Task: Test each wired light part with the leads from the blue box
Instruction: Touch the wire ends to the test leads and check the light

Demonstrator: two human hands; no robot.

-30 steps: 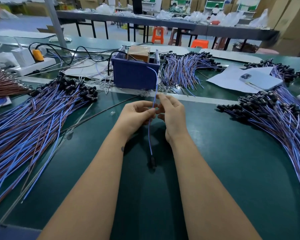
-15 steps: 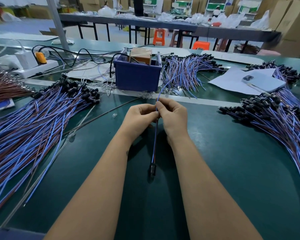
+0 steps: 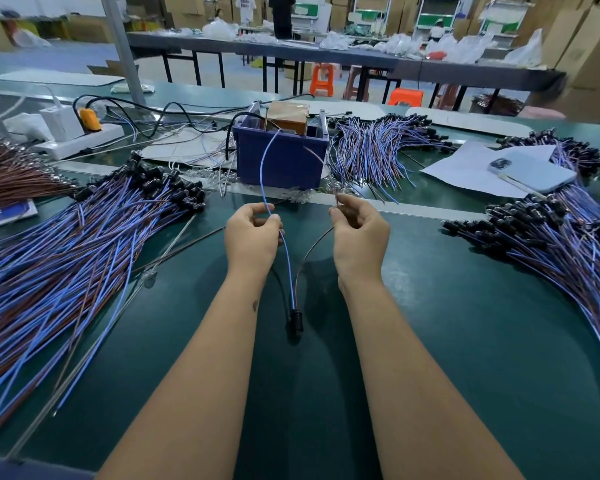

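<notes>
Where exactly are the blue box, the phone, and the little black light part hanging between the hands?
blue box (image 3: 280,161): head view, on its front wall.
phone (image 3: 534,173): head view, on the middle of its pale back.
black light part (image 3: 296,319): head view, on its dark body where the two wires end.

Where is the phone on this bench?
The phone lies face down at the far right of the head view, on a white sheet of paper, right of the blue box and behind the right-hand wire pile.
</notes>
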